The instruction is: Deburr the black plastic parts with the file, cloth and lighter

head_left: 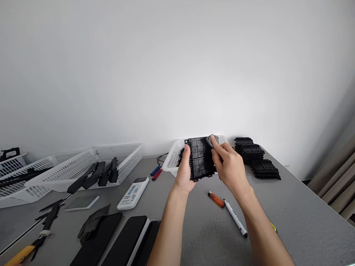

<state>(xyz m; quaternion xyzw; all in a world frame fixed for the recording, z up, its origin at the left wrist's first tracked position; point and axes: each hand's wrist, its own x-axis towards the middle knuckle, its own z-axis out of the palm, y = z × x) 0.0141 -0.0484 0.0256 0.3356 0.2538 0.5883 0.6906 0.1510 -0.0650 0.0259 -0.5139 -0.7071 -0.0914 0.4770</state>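
Lightly, a grey cloth (209, 141) is pressed by the right hand's (229, 165) extended index finger against the upper corner of a black plastic panel (199, 157); the other fingers are curled. The panel's toothed edge is clasped by the left hand (184, 170), thumb in front, remaining fingers hidden behind. Probably light, stiff and brittle at the teeth, it is best held by its edges. Both forearms are angled inward. Beyond the fingertips, a white basket (169, 165) is partly covered.
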